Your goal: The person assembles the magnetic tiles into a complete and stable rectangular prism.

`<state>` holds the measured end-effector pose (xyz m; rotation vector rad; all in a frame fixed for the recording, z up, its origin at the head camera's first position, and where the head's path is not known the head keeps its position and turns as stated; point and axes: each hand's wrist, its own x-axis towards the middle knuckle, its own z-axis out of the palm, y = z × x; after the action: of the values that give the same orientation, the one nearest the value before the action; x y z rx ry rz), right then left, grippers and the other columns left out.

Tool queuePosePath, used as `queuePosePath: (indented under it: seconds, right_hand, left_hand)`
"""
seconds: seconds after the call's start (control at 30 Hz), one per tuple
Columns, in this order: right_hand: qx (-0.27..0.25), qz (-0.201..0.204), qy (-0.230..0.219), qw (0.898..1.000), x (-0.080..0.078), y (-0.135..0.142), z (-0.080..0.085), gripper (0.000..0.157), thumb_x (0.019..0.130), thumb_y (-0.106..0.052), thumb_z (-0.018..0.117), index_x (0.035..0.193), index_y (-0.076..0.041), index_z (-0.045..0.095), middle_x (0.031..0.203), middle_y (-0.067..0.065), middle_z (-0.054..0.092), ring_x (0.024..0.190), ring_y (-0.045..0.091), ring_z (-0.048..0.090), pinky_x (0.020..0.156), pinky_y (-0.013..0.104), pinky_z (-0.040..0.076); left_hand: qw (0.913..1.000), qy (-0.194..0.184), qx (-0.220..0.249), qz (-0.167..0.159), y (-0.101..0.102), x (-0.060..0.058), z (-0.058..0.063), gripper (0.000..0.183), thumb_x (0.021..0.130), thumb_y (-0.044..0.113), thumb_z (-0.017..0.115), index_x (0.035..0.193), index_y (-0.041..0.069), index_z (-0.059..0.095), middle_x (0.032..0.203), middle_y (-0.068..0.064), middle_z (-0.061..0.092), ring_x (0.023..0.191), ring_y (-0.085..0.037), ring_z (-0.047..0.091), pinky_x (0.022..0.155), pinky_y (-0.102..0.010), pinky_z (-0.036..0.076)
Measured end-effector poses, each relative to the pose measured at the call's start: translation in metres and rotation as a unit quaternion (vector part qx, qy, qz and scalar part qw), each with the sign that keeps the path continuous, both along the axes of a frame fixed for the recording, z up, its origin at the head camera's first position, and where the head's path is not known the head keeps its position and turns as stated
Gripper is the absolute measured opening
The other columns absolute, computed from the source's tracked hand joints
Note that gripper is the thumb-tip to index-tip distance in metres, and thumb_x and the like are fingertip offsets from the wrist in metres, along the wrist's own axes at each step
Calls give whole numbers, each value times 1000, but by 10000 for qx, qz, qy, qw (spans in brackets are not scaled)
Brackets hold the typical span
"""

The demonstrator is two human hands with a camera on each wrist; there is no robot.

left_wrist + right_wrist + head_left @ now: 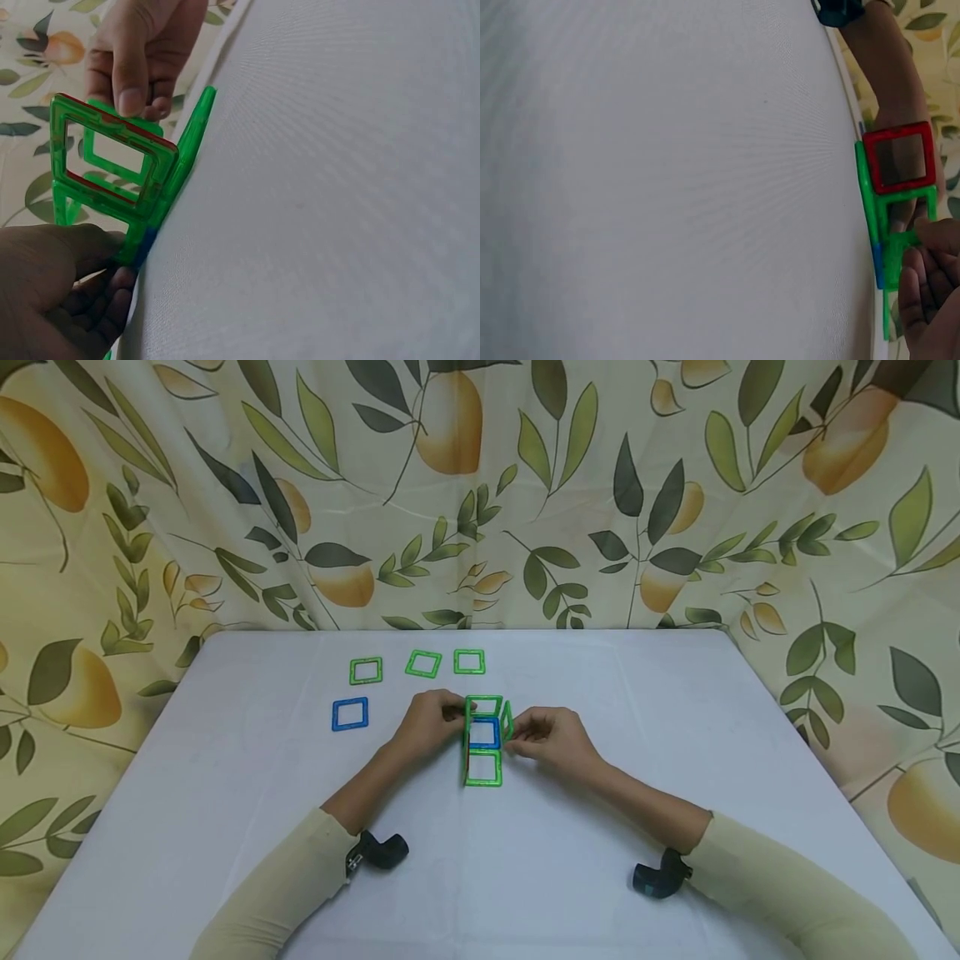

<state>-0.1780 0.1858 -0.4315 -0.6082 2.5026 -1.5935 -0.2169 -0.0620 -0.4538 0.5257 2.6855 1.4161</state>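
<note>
A small structure of see-through square magnetic tiles stands mid-table in the head view. Its base shows a blue tile (498, 733) and a green tile (483, 782) in front of it. Another green tile (483, 698) is at the back. Along the left side, upright tiles include a red-framed one (900, 186), clearest in the right wrist view. My left hand (430, 722) pinches a green side tile (136, 238) low down, near the base. From the right, my right hand (551, 735) holds a tilted green tile (511, 722) by its edge, beside the blue one.
Farther back lie three loose green tiles (469, 651) in a row, with a loose blue tile (350, 701) left of my left hand. A white cloth covers the table (570, 877). A leaf-patterned curtain (562, 552) hangs behind. Black wrist devices (384, 852) sit at both sleeves.
</note>
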Motion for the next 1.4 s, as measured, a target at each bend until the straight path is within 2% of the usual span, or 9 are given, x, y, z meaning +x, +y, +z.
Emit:
queuePosePath:
  seconds: [0.43, 0.93, 1.4]
  right_hand:
    - [293, -18, 202, 9994, 0, -9, -3, 14, 85, 2, 85, 97, 0, 77, 87, 2, 75, 76, 18, 66, 68, 23, 55]
    - [232, -35, 295, 9993, 1, -10, -5, 14, 86, 3, 83, 98, 4, 76, 86, 4, 74, 75, 17, 67, 67, 24, 56]
    - [358, -82, 354, 9987, -1, -13, -9, 14, 86, 3, 84, 97, 1, 75, 86, 2, 73, 75, 18, 68, 69, 25, 58]
  left_hand:
    - [9999, 82, -2, -107, 0, -1, 0, 20, 95, 4, 78, 115, 0, 79, 106, -8, 75, 90, -16, 67, 79, -29, 57]
    - [9999, 52, -76, -128, -1, -3, -1, 20, 96, 6, 77, 115, 1, 79, 107, -8, 75, 92, -17, 67, 81, -30, 57]
    - [9998, 115, -64, -151, -3, -3, -2, 19, 95, 5, 77, 114, 1, 79, 106, -7, 75, 90, -17, 67, 80, -29, 57]
